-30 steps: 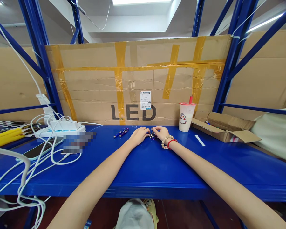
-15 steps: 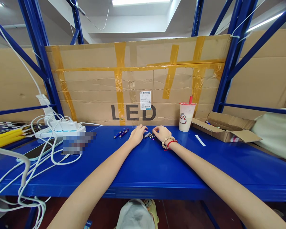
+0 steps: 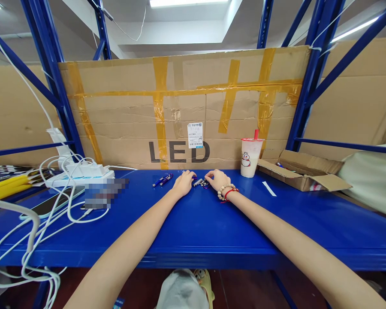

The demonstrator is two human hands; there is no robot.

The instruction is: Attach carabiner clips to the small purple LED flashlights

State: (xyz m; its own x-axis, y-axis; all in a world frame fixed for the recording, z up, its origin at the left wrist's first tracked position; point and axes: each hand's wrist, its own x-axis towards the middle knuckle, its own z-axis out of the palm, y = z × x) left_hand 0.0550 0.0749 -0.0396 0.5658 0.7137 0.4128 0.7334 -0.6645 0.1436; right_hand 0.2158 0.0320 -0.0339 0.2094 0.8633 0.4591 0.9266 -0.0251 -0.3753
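Observation:
My left hand (image 3: 183,183) rests on the blue shelf top with its fingers curled; a bit of something blue shows at the fingertips, too small to name. Opposite it, my right hand (image 3: 218,179), with beads and a red cord at the wrist, has thumb and fingers drawn together. What its fingertips hold, if anything, is hidden. Small silvery cylindrical pieces (image 3: 198,182) lie in the gap between both hands, beside dark bits partly covered by the right fingers. Left of my left hand lie blue pen-like objects (image 3: 162,180) with shiny ends.
A drink cup (image 3: 248,161) with a red straw stands behind my right hand. Further right are a white strip (image 3: 269,189) and an open cardboard box (image 3: 304,176). White cables (image 3: 71,204), a power strip (image 3: 80,177) and a phone (image 3: 53,203) occupy the left side.
The view has shifted very slightly. Both hands stay in nearly the same place, with only small finger movement around the little parts.

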